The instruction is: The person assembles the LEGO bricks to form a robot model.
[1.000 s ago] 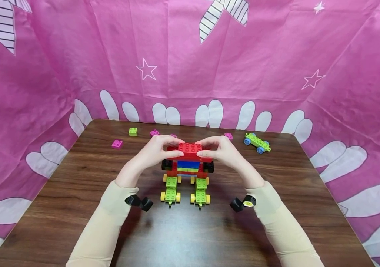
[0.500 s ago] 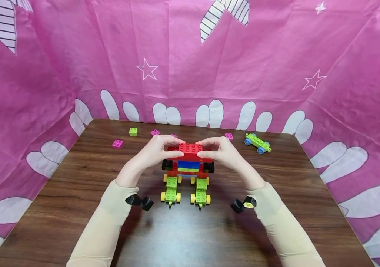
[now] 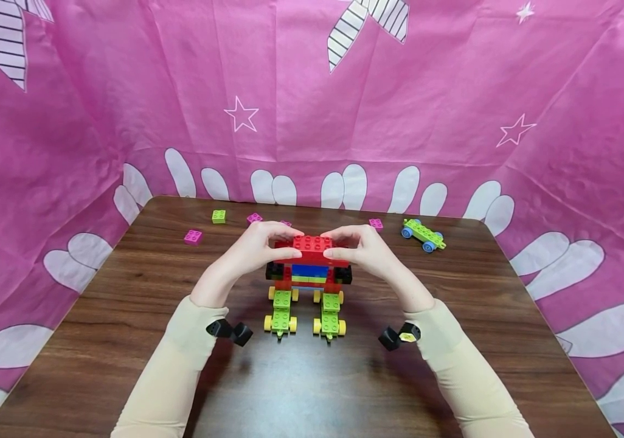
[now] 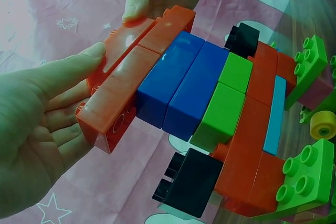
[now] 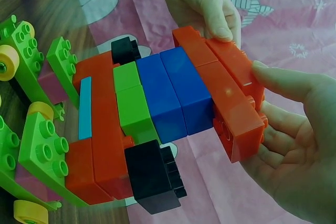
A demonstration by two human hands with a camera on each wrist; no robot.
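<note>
A tower of toy building bricks stands upright in the middle of the table on two green wheeled bases (image 3: 281, 320) with yellow wheels. At its top is a red brick (image 3: 312, 244), seated on a wider row of red bricks (image 4: 126, 72). My left hand (image 3: 257, 246) pinches the red brick's left end, thumb in front and fingers behind. Its right end is pinched likewise by my right hand (image 3: 365, 248). Below come blue bricks (image 4: 170, 80), green bricks (image 4: 218, 116) and more red bricks (image 5: 102, 140). Black bricks (image 5: 152, 174) stick out at both sides.
A green wheeled base with blue wheels (image 3: 423, 235) sits at the back right of the brown table (image 3: 142, 292). Loose pink bricks (image 3: 193, 236) and a green brick (image 3: 218, 216) lie towards the back. A pink patterned cloth (image 3: 301, 109) hangs behind.
</note>
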